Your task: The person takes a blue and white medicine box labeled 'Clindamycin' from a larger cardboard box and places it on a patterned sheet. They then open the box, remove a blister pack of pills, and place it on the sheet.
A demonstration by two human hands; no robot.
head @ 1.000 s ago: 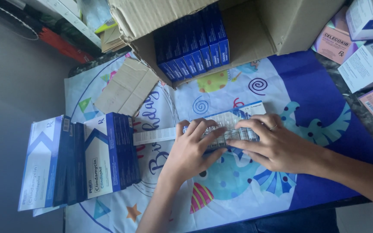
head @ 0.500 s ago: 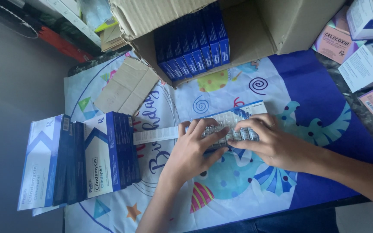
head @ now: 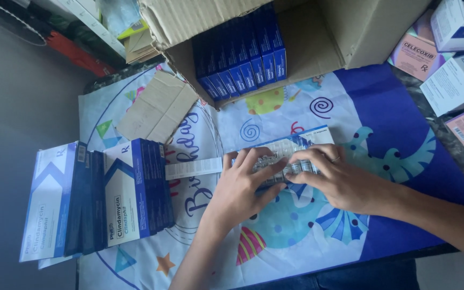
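Left hand: I see my left hand [head: 243, 185] lying flat near the middle of the table, fingers spread over the left part of a sheet of silver pill strips [head: 275, 164]; its grip is closed down on them from above, thumb tucked under the near edge.
Right hand: my right hand [head: 345, 182] covers the right part of the same strips, fingers curled over them and pressing; the grip is shut on them, not lifted.
Strips: they sit on top of an open blue-and-white carton [head: 302, 144], which lies flat on the patterned cloth [head: 393, 123], roughly midway between the left and right edges. I cannot tell whether the strips are partly inside the carton or only on it.
Leaflet: a folded white paper slip [head: 193, 168] pokes out just left of my left hand, touching the cloth.
Done, as I judge it: a row of blue-and-white boxes [head: 98, 198] stands packed together by the left edge, and more dark blue boxes [head: 243, 53] fill the cardboard case [head: 323, 37] at the far edge.
Left, as I judge it: the strips and slip are not yet enclosed, and the carton is unclosed.
Nearby: a flat piece of cardboard [head: 157, 107] lies toward the far left corner; pink and white packets [head: 447, 70] crowd the right edge.
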